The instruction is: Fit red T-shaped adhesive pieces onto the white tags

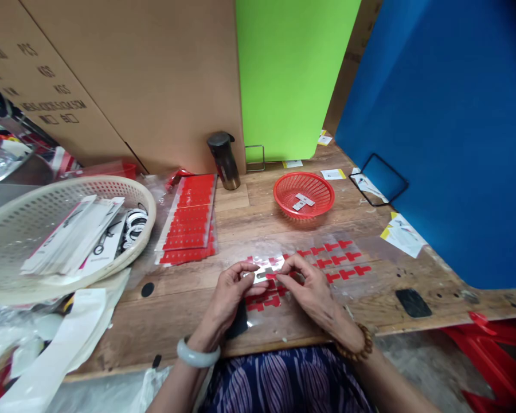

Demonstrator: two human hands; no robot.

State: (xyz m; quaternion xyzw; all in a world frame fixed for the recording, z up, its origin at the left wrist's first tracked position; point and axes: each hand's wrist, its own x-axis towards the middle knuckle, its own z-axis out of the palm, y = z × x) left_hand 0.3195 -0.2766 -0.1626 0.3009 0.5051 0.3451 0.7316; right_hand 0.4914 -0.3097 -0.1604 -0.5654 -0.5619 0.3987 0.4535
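Observation:
Near the table's front edge, my left hand [232, 291] pinches a small white card [261, 275] with a dark grey mark on it. My right hand [306, 282] is closed at the card's right end, its fingertips on a small red piece [270, 276]. Under and around both hands lies a clear plastic sheet with rows of red T-shaped pieces [337, 259]. Beyond it stands a red basket [284, 207] holding a few small white cards [304, 199]. A stack of red sheets in clear plastic [189, 212] lies to the left.
A large cream basket [148, 229] with cards and rings is at the left. A dark bottle [225, 160] stands before a cardboard box [155, 74]. Green [292, 74] and blue [447, 143] panels rise behind and at right, by a black wire stand [398, 198]. Cards [404, 235] lie nearby.

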